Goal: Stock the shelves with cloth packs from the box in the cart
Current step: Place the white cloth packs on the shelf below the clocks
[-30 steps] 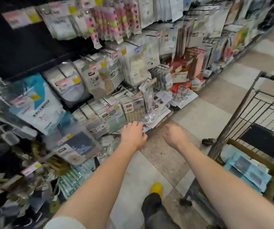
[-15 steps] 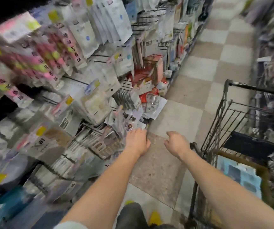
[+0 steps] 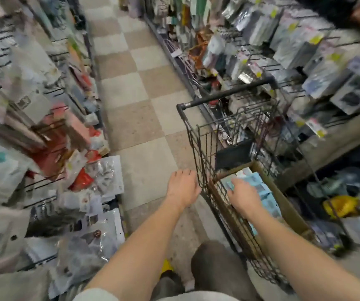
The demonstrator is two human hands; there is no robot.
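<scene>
A dark wire cart stands on the right of the aisle. Inside it sits a brown cardboard box holding light blue cloth packs. My right hand is down in the box, its fingers laid over the packs; whether it grips one is hidden. Just outside the cart's left wall hovers my left hand, holding nothing, fingers loosely apart. The shelves on the left are crowded with hanging packaged goods and are blurred.
The cart's black handle bar points up the aisle. Another packed shelf wall runs close along the cart's right side. A checkered tile floor stretches ahead between the two. My legs and a yellow shoe are below.
My view has swung from the left shelves to the cart. My right hand went from over the floor into the box onto the blue packs. My left hand drew away from the shelf.
</scene>
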